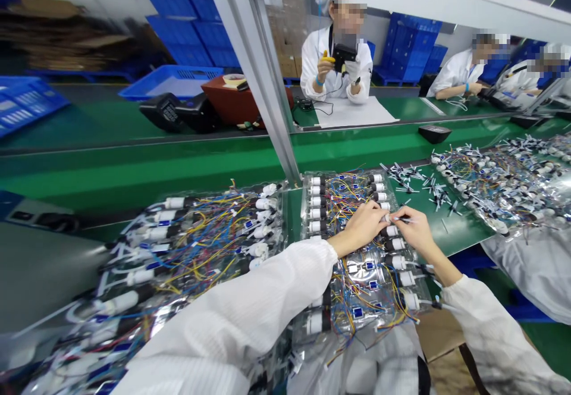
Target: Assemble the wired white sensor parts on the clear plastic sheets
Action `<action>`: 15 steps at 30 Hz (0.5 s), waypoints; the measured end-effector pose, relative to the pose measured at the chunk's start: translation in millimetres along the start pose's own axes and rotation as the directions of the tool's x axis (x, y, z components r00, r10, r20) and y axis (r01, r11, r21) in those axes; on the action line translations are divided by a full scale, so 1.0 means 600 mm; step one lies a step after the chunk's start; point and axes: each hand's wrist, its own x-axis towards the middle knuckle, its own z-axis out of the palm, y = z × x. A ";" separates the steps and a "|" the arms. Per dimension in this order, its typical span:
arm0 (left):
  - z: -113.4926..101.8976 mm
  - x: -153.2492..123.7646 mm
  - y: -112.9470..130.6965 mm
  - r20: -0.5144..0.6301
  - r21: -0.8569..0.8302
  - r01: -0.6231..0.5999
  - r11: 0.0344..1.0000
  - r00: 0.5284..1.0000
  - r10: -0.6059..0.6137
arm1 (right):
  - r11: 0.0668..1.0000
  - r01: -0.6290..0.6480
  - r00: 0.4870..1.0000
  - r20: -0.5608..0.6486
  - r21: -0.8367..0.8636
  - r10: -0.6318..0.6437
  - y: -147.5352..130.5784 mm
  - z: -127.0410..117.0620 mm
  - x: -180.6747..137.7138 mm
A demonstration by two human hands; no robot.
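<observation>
Head view: my left hand curls its fingers against a row of wired white-and-black cylinders in clear plastic packaging while my right hand pinches a thin white pin. The row runs straight ahead, its cylinders lying crosswise beneath both hands.

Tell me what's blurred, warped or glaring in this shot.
Head view: the wide lens bends the metal post; the wire pack at lower left is smeared with motion blur; glare shines off the plastic packs at right; the left hand and right hand look fairly sharp.
</observation>
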 end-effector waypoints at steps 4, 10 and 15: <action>-0.002 0.000 0.004 -0.005 0.023 -0.030 0.999 1.000 0.030 | 0.999 0.032 0.999 -0.009 0.002 -0.032 0.001 -0.002 -0.005; 0.000 0.000 0.003 -0.015 0.028 -0.046 0.999 0.999 0.047 | 0.998 0.059 0.997 -0.049 0.018 -0.058 0.010 -0.001 -0.006; 0.004 0.000 -0.001 -0.023 0.009 -0.022 1.000 0.999 0.023 | 0.999 0.051 0.998 -0.021 -0.003 -0.051 0.002 -0.001 -0.003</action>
